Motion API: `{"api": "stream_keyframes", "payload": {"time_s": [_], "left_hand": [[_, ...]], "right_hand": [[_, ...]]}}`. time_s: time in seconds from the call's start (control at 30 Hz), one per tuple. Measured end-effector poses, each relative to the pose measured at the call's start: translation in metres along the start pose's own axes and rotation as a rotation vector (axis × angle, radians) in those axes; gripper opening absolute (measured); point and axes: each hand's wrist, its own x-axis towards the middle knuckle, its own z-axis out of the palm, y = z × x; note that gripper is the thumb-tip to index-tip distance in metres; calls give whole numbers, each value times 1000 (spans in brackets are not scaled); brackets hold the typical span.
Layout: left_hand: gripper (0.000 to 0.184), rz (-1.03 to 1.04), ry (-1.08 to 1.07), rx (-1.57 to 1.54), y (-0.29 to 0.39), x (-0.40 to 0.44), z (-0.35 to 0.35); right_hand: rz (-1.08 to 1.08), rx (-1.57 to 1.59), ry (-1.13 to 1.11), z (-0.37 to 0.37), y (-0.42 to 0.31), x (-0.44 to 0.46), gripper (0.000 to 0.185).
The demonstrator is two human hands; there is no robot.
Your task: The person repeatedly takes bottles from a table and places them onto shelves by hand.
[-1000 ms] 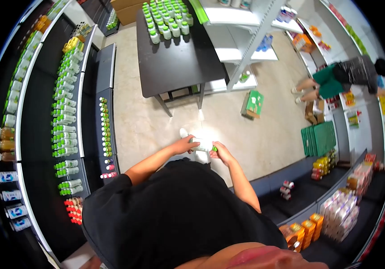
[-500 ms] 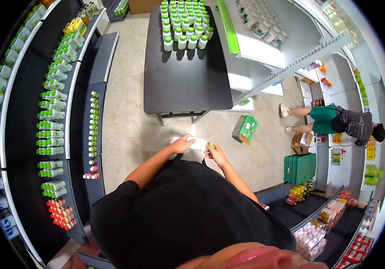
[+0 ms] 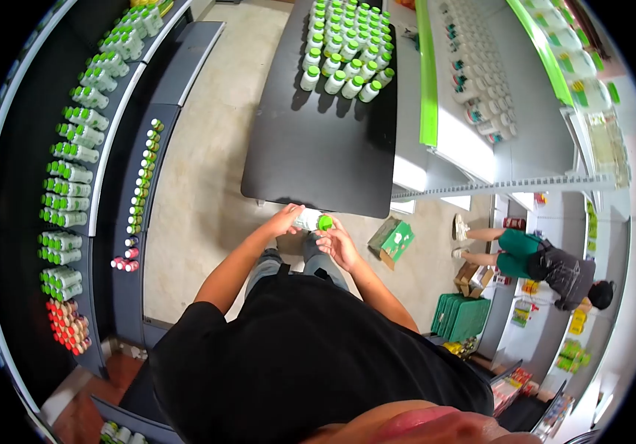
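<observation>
My left hand (image 3: 286,220) is closed around a white bottle (image 3: 308,218) with a green cap (image 3: 325,223), held on its side in front of my body. The cap points to the right. My right hand (image 3: 339,244) is just below and to the right of the cap, its fingers loosely bent and apart. Whether a fingertip touches the cap is hard to make out. Past my hands stands a black table (image 3: 318,148), and on its far part several similar white bottles (image 3: 334,83) with green caps stand upright in rows.
Shelves with green-capped bottles (image 3: 66,201) run along the left. White shelving (image 3: 473,159) stands right of the table. A green carton (image 3: 392,241) lies on the floor, with stacked green crates (image 3: 460,317) farther right. Another person (image 3: 547,263) stands by the right-hand shelves.
I have come nearer to the table, and the view has turned. My right hand, which was at the cap, has slipped below it, and the green cap now shows fully.
</observation>
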Motion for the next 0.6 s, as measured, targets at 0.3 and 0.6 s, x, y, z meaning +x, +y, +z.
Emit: {"api": "stream_keyframes", "payload": {"time_s": [0.3, 0.6], "left_hand": [[61, 14, 94, -108, 19, 82, 39], [52, 496, 313, 148, 138, 221, 111]], "right_hand": [[-13, -542, 28, -33, -78, 60, 56], [-179, -445, 180, -142, -199, 173, 68]]}}
